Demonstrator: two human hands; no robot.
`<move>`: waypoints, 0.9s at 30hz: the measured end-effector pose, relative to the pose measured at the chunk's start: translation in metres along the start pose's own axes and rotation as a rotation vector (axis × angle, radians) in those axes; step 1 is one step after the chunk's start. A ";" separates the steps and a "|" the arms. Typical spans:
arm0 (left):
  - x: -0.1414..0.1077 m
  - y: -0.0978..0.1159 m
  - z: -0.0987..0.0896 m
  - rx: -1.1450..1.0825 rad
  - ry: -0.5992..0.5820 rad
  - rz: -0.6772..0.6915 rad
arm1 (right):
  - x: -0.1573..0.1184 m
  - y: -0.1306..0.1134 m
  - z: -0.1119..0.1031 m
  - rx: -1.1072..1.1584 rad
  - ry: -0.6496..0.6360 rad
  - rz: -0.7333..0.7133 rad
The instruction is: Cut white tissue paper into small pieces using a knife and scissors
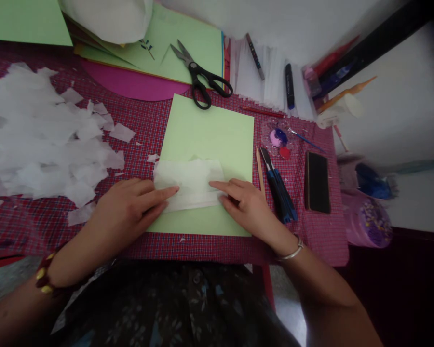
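A thin white paper sheet (pixel 191 173) lies on a light green sheet (pixel 210 130), with a narrow folded strip along its near side. My left hand (pixel 137 205) is closed on its left end, the index finger stretched over the paper and the thumb by the fold. At the right end, my right hand (pixel 242 202) holds it the same way, index fingertip on top and thumb at the folded edge. The other fingers of both hands are curled under. A few paper scraps (pixel 153 158) lie by the sheet's left corner.
Left is a heap of torn white paper (pixel 50 140). Black-handled scissors (pixel 198 72) overlap the green sheet's far edge. To the right lie a blue-black cutter (pixel 278 188), a wooden stick (pixel 260 168), a paint palette (pixel 279 139), a phone (pixel 317 183) and a marker (pixel 289 86).
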State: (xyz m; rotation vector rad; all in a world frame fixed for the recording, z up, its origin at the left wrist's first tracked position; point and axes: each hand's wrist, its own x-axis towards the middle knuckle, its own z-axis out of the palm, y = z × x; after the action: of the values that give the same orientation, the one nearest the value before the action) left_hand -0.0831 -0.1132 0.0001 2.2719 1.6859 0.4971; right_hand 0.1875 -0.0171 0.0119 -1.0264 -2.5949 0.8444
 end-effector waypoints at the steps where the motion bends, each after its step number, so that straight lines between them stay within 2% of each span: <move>1: 0.000 0.000 0.000 0.006 -0.010 -0.008 | 0.000 0.000 0.000 -0.007 -0.004 0.003; 10: 0.000 0.003 -0.002 0.041 -0.053 -0.066 | 0.002 0.000 0.001 -0.056 -0.006 0.036; 27: 0.000 -0.001 0.003 0.014 0.024 -0.051 | 0.002 -0.001 -0.001 -0.047 -0.020 0.061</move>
State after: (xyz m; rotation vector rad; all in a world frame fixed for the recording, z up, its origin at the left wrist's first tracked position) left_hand -0.0827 -0.1133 -0.0032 2.2353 1.7591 0.5045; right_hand 0.1858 -0.0158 0.0133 -1.1214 -2.6245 0.8152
